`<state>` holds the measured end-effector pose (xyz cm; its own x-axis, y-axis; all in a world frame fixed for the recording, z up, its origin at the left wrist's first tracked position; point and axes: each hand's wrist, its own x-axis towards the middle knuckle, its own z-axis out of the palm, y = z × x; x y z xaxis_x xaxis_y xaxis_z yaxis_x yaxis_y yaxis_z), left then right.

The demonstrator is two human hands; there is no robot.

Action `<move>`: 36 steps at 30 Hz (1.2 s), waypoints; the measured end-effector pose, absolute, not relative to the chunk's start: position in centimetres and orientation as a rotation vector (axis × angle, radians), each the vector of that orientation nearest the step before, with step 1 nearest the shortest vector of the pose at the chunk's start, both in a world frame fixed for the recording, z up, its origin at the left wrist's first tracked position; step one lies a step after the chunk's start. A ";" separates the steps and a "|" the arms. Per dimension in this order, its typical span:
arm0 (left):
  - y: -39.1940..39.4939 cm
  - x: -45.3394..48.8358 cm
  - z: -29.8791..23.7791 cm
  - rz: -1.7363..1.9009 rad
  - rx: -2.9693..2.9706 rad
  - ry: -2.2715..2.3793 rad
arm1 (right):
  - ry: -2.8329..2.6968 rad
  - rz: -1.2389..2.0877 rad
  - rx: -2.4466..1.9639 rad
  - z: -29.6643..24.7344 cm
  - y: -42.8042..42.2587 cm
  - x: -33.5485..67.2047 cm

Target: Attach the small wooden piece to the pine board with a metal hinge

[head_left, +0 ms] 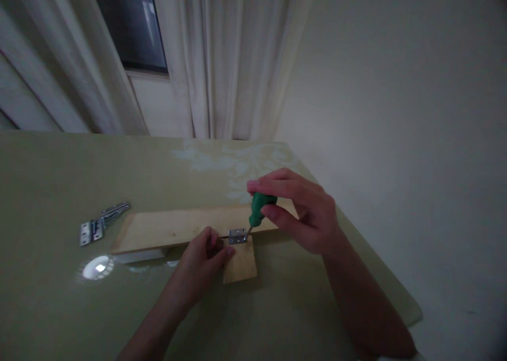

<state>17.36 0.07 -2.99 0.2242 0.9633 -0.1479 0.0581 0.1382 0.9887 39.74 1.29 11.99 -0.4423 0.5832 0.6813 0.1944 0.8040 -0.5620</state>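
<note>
A metal butt hinge point(237, 236) lies across the seam between a long wooden board point(158, 226) and a small wooden block point(241, 263). My right hand point(301, 208) is closed around the green handle of a screwdriver point(258, 209). The screwdriver leans, its tip meeting the hinge's lower right corner. Beside the hinge, my left hand point(204, 258) is closed, the thumb on the block's upper left corner and the curled forefinger at the board's edge. Whether something thin also sits between those fingertips is unclear.
Several loose metal hinges point(97, 228) lie left of the board on the green-covered table point(59, 176). A white piece point(142, 255) supports the board's left end. Curtains point(233, 60) hang behind the table, and a wall point(415, 139) borders its right edge.
</note>
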 end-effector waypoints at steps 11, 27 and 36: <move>0.0 17.5 -3.3 0.944 1.200 1.109 | -2.132 0.318 -0.612 12.6 1.2 40.5; -0.1 17.6 -3.1 0.919 1.221 1.145 | -2.082 0.138 -0.579 12.7 1.1 40.6; 0.0 17.6 -2.7 0.902 1.259 1.145 | -2.120 0.087 -0.567 12.8 1.0 40.7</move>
<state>17.57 0.00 -2.70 0.2278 0.9629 -0.1449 0.0844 0.1287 0.9881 40.66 1.03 12.80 -0.4797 0.4275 0.7662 0.3633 0.8917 -0.2701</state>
